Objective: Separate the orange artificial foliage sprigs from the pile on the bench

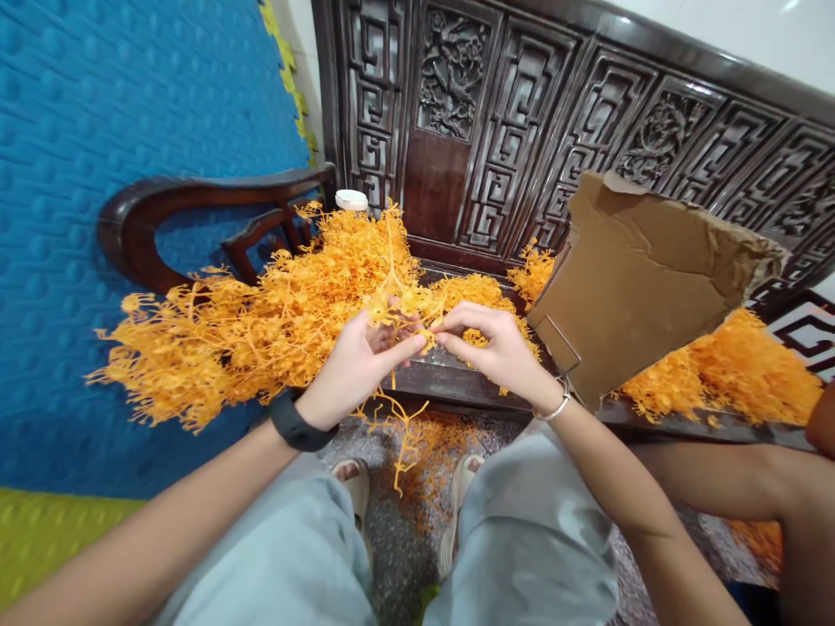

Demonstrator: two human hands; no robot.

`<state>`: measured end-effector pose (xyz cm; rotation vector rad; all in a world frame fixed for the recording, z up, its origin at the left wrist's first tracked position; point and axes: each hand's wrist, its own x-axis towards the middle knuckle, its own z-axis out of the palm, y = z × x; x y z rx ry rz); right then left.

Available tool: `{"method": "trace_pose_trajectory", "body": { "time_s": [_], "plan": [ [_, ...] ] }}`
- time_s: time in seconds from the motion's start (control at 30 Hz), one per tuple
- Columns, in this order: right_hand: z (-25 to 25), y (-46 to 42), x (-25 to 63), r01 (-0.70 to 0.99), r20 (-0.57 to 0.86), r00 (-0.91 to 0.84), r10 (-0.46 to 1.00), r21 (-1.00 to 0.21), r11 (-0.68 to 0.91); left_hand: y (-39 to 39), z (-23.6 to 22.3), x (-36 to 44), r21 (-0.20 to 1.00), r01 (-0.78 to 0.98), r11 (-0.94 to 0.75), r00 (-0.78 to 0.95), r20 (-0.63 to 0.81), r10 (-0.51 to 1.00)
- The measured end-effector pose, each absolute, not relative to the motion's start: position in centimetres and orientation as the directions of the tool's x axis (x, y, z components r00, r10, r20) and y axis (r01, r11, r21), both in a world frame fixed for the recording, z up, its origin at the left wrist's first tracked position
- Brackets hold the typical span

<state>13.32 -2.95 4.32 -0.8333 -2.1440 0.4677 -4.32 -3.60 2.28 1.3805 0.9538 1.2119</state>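
Note:
An orange plastic flower sprig (394,283) is held in my left hand (362,356), thumb and fingers closed round its stems. Part of it rises above the fingers, and bare branching stems hang below the hand. My right hand (492,343) meets the left at the sprig, thumb and forefinger pinched on a small orange piece at its edge. Fingertips cover most of what is pinched. Just behind and to the left lies a large heap of similar orange sprigs (261,322) on the dark wooden bench (430,382).
A bent cardboard sheet (639,269) stands on the right, with more orange sprigs (750,365) beyond it. A white-lidded container (350,200) is by the carved bench back. Orange scraps (430,452) litter the floor between my feet. Another person's bare limb (731,478) is at right.

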Motion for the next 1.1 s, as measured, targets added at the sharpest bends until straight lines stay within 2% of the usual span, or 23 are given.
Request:
{"method": "trace_pose_trajectory", "body": {
  "time_s": [0.2,0.33,0.53,0.7,0.97,1.1],
  "plan": [
    [4.0,-3.3,12.9,0.441,0.492,-0.52,0.699,-0.546,0.712,-4.0,2.2,-4.3,0.973,-0.057,-0.225,0.215,0.232,0.949],
    [4.3,-3.7,12.8,0.422,0.465,-0.57,0.677,-0.541,0.727,-4.3,2.2,-4.4,0.98,-0.1,-0.17,0.215,0.188,0.958],
    [4.9,-4.0,12.9,0.203,0.42,-0.61,0.672,-0.737,0.645,-5.5,3.4,-4.4,0.979,-0.202,0.026,0.249,0.025,0.968],
    [4.9,-4.2,13.0,0.018,0.38,-0.645,0.663,-0.86,0.51,-6.1,4.4,-4.5,0.974,-0.221,0.051,0.381,0.038,0.924],
    [3.9,-3.9,13.2,-0.108,0.323,-0.69,0.648,-0.931,0.35,-6.1,4.3,-4.5,0.974,-0.225,0.03,0.423,0.07,0.903],
    [3.8,-4.0,13.4,-0.134,0.35,-0.692,0.631,-0.922,0.363,-6.3,4.6,-4.3,0.972,-0.231,0.039,0.424,0.065,0.904]
  ]
}}
